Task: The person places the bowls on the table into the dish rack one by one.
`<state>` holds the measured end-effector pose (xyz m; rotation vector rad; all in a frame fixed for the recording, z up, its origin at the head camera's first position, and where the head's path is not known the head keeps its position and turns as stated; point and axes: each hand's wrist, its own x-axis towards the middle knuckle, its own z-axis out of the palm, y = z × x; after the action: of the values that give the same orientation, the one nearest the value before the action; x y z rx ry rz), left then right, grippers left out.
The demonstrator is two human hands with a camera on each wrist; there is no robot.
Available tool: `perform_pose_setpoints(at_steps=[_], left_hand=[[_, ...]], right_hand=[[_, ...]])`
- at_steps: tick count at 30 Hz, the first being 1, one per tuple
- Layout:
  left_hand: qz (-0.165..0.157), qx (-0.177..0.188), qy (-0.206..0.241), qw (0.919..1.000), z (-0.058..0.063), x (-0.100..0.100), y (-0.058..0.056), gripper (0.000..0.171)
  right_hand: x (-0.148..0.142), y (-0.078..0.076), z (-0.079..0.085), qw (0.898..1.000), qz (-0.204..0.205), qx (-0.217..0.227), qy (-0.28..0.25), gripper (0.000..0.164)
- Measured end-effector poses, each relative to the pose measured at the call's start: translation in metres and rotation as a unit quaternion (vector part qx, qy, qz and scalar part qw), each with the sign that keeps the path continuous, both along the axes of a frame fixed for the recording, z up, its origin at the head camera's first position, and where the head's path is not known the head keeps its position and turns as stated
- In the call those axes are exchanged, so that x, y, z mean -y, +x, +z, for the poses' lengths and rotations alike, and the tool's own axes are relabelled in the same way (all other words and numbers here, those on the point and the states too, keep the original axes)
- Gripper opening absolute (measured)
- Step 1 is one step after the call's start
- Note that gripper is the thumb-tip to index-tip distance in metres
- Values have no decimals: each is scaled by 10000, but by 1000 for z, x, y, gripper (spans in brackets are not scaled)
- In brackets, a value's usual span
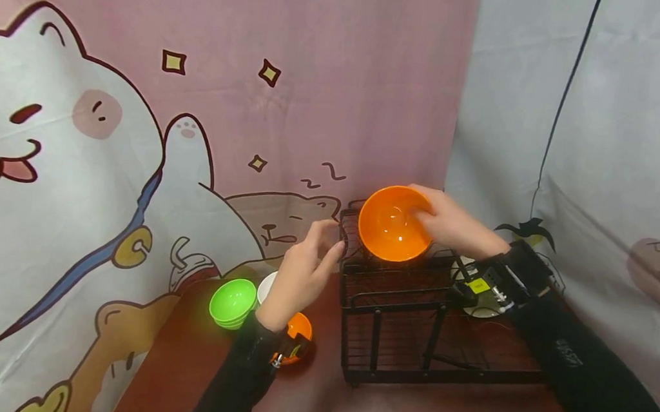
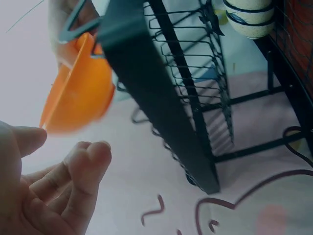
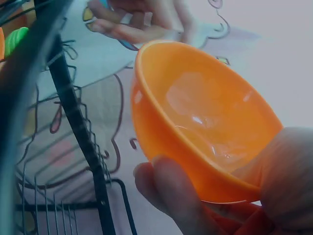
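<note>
Orange bowl: held up over the left end of the rack's top tier, tilted so that its hollow faces the wearer; whether it touches the wires, I cannot tell.
Right hand: pinches the bowl's wall, thumb over the rim and inside, fingers against the outside; a grip across one side probably lets a single hand steer the tilt.
Left hand: fingers loosely bent, thumb apart, holding nothing; it hangs just beside the rack's left end and near the bowl, perhaps ready to steady it.
Black wire rack: stands on the counter, its two tiers giving separate levels for dishes.
Green bowls: nested upright on the counter, left of the rack, presumably to save room.
White bowl: beside the green ones, partly hidden by the left arm.
Second orange bowl: on the counter behind the left wrist, largely covered.
Speckled dishes: stacked in the left wrist view; their exact footing is unclear.
</note>
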<state>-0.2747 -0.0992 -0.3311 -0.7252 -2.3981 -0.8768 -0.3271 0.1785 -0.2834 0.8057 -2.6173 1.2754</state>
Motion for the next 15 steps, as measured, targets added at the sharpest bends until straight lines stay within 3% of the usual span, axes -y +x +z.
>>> perform_pose_setpoints(at_steps=[4, 8, 12, 15], left_hand=[[196, 146, 62, 9997, -16, 18, 3, 34], [375, 58, 91, 9992, -37, 40, 7, 31], [870, 73, 289, 9958, -63, 72, 20, 27], [1407, 324, 571, 9879, -89, 100, 30, 23]], right_hand=[[-21, 0, 0, 9998, -136, -102, 34, 37], [-44, 3, -1, 9992, -369, -85, 85, 40], [-66, 5, -3, 9973, -687, -149, 211, 39], [-83, 5, -6, 9956, -862, -203, 310, 36]])
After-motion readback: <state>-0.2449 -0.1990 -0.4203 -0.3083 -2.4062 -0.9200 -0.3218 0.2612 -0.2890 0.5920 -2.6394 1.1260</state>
